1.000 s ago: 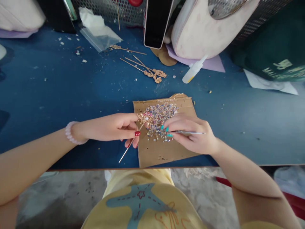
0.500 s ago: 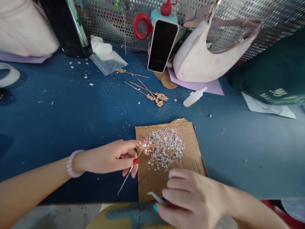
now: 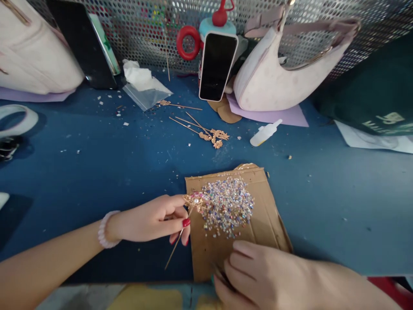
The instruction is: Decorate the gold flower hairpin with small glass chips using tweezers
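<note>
Pin [image 3: 200,207] held in left hand [image 3: 158,219] | blurred tool [image 3: 223,276] gripped in right hand [image 3: 263,275] | pearl [image 3: 196,201] set | loose stones [image 3: 229,206] unplaced

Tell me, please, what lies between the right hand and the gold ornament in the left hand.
In the head view, brown cardboard lies between them, with the near edge of the heap of tiny stones on it.

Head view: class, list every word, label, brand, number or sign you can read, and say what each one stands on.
"M", the start of a pale word on the dark green bag at right; its other letters are too blurred to read.
Pale logo above that word: too blurred to read.
No other text can be made out.
</note>
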The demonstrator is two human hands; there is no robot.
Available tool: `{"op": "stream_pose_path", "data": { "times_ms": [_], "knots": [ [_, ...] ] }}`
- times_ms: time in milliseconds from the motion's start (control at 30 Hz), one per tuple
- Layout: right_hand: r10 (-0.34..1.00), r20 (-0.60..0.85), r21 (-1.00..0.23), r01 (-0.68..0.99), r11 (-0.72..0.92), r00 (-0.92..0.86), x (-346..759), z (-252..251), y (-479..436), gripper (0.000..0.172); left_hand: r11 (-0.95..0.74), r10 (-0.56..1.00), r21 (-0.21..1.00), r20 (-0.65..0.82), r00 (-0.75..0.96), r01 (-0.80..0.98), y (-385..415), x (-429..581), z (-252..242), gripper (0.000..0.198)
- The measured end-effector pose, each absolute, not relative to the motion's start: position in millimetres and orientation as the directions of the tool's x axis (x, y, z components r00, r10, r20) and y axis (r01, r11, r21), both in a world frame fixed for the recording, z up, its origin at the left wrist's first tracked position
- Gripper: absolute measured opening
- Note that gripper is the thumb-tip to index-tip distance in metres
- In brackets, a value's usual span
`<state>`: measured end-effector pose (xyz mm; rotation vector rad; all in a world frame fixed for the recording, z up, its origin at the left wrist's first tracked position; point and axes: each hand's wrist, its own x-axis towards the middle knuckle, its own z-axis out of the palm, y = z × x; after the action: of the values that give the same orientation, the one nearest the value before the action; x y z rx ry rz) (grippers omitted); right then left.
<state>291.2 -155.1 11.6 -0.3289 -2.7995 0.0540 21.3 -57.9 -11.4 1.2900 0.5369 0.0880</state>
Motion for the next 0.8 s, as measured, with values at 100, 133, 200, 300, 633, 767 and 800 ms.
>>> {"op": "stream_pose_path", "data": {
  "times_ms": [100,133,200,300,633,767,800],
  "knots": [
    [0.234,0.351,-0.040,0.236,0.971,-0.907,291,14,-153,0.016,0.288,0.370,0.934,-0.314,0.874,0.213,-58,21,-13,0.014],
    [0.232,0.355,-0.027,0.238,0.971,-0.905,291,15,-152,0.015,0.286,0.375,0.936,-0.305,0.875,0.204,-58,21,-14,0.019],
    [0.224,0.350,0.009,0.243,0.970,-0.910,292,16,-151,0.015,0.277,0.386,0.943,-0.284,0.878,0.184,-57,22,-16,0.028],
    [0.205,0.333,0.074,0.242,0.967,-0.920,295,16,-150,0.015,0.262,0.402,0.951,-0.260,0.878,0.162,-55,24,-16,0.035],
    [0.160,0.359,0.179,0.236,0.955,-0.920,294,8,-146,0.010,0.229,0.427,0.952,-0.285,0.858,0.202,-42,33,-10,0.026],
    [0.163,0.379,0.180,0.246,0.952,-0.911,295,6,-144,0.012,0.207,0.450,0.958,-0.275,0.850,0.200,-37,34,-9,0.034],
    [0.166,0.384,0.175,0.248,0.953,-0.908,294,5,-144,0.011,0.202,0.457,0.959,-0.272,0.847,0.199,-36,34,-9,0.036]
  ]
}}
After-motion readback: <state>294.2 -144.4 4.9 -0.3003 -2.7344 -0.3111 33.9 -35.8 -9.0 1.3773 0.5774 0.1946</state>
